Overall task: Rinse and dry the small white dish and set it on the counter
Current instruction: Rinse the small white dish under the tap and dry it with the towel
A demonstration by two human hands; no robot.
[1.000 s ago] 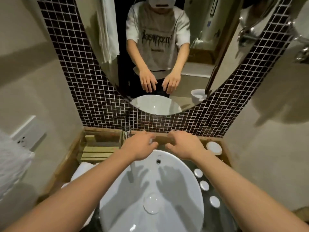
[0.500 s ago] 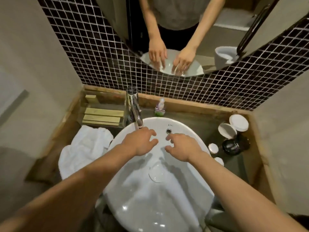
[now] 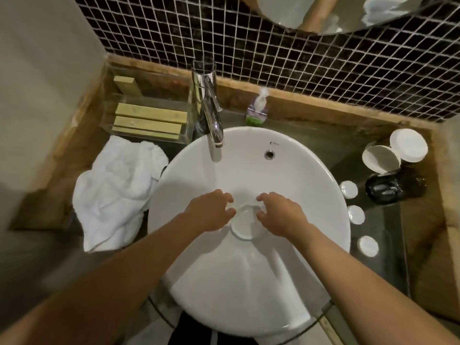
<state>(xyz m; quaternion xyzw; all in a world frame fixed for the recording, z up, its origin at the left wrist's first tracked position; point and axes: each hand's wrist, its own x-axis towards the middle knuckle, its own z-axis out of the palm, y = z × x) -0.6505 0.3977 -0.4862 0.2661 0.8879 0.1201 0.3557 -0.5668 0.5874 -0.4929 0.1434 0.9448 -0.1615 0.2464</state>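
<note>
Where the basin (image 3: 286, 170) reads "WAX", hands flank the dish (image 3: 245, 226).

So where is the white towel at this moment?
In the head view the white towel lies crumpled on the counter to the left of the basin, just in front of the clear box with wooden blocks.

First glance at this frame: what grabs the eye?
The white basin fills the middle of the view, with both hands down at its bottom: the left hand and right hand flank the small white dish, fingers curled at its rim. The chrome faucet stands behind, no stream visible under its spout. A crumpled white towel lies on the counter to the basin's left.
</note>
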